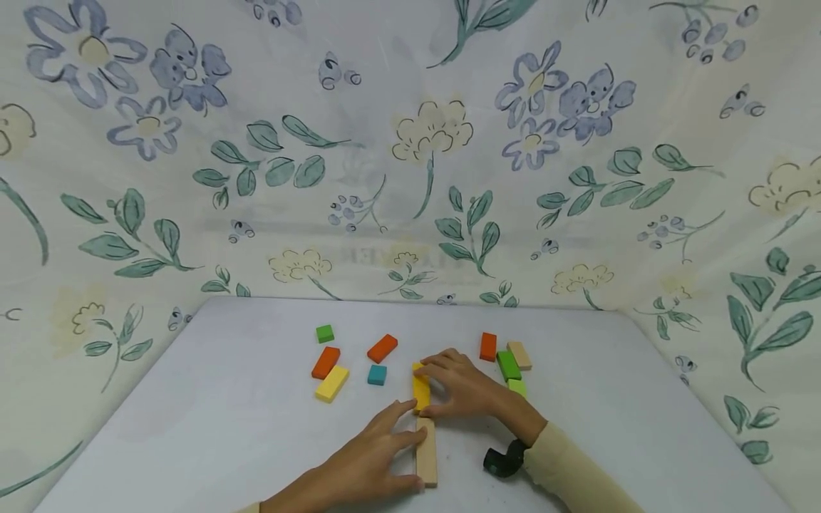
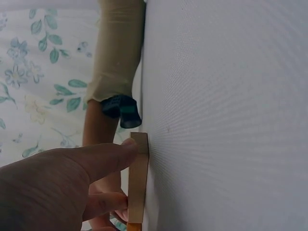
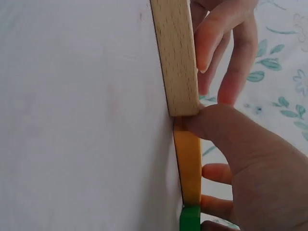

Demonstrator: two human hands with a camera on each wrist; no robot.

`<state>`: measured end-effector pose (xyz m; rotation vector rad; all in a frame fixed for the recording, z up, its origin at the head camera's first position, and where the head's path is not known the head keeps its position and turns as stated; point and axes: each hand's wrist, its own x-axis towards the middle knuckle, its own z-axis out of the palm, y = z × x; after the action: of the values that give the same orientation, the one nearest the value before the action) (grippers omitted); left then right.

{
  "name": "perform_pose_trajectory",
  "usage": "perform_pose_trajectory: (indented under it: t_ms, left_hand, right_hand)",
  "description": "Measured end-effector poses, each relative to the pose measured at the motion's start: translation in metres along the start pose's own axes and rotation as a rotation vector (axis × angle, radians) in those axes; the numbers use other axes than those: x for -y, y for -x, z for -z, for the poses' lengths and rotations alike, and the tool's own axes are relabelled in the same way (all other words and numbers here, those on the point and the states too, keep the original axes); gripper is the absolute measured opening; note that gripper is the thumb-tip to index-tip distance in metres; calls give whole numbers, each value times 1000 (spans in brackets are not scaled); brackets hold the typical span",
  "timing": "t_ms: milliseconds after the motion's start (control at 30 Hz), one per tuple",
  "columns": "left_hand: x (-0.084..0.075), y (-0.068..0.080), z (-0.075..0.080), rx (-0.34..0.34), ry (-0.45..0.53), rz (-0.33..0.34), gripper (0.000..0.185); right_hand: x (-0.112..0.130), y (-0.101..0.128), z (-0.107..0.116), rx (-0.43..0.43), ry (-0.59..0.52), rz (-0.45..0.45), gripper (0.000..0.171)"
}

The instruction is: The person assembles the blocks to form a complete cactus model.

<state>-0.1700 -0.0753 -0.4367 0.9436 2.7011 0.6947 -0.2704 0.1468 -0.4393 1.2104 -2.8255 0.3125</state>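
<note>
- The left hand (image 1: 359,463) is lying at the lower middle of the frame, its fingers nearly straight and pressing the left side of a long plain wooden block (image 1: 426,452) on the white table (image 1: 192,427).
- The right hand (image 1: 465,388) is resting just above it, fingers gently bent over a yellow rectangular wooden block (image 1: 420,390), thumb at the joint where the 2 blocks are meeting end to end.
- 2 orange blocks (image 1: 325,362), a flat yellow block (image 1: 331,383), a teal cube (image 1: 377,375) and a small green cube (image 1: 324,333) are lying to the left, apart from the hands.
- A floral cloth (image 1: 410,142) is hanging behind.
</note>
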Motion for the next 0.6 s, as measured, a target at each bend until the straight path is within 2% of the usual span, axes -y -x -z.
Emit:
perform_pose_trajectory:
  t_ms: [300, 600]
  left_hand:
    - [1, -4, 2, 16, -45, 21, 66]
    - [0, -4, -2, 19, -30, 35, 67]
  right_hand:
    - [-8, 5, 10, 43, -46, -34, 68]
    - [-11, 8, 5, 9, -125, 13, 50]
